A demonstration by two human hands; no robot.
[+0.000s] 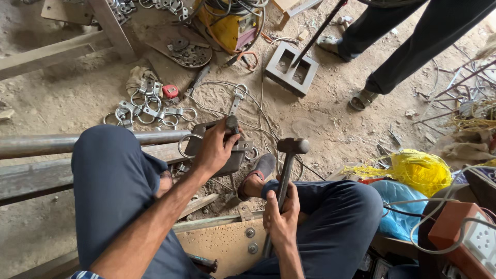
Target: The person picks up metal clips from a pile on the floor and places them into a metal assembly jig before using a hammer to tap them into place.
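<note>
- The person is sitting low over a dirt floor (320, 119), knees apart, with a dark steel block (219, 150) standing between the feet as a small anvil.
- The left hand (214, 150) is clenching around a short dark punch-like tool (232, 124), holding it upright on the block's top face, near its far edge; the fingers are wrapping part of the block too, so the exact contact point is hidden.
- A bent wire ring (187, 147) is lying at the block's left edge, half under the left hand; I cannot tell whether it is pinned by the tool.
- The right hand (281, 217) is gripping the handle of a hammer (292, 146) low down, near its end; the head is hanging raised, just right of the block and apart from the tool.
- A sandalled foot (258, 173) is resting just beside the block, between the block and the hammer head.
- More finished rings with flat tabs (147, 108) are lying heaped on the floor beyond the block; a second person's legs (413, 46) are standing at the far right.
- Risk, as judged: the tool head is small and the left fingers are sitting close under it, so an off-centre blow could be glancing onto the knuckles.
- Risk: with the grip so far down the handle, aim is looser; a miss could be landing on the nearby foot.
- Risk: the block is only resting on loose dirt, so it could be rocking and letting the ring spring out.
</note>
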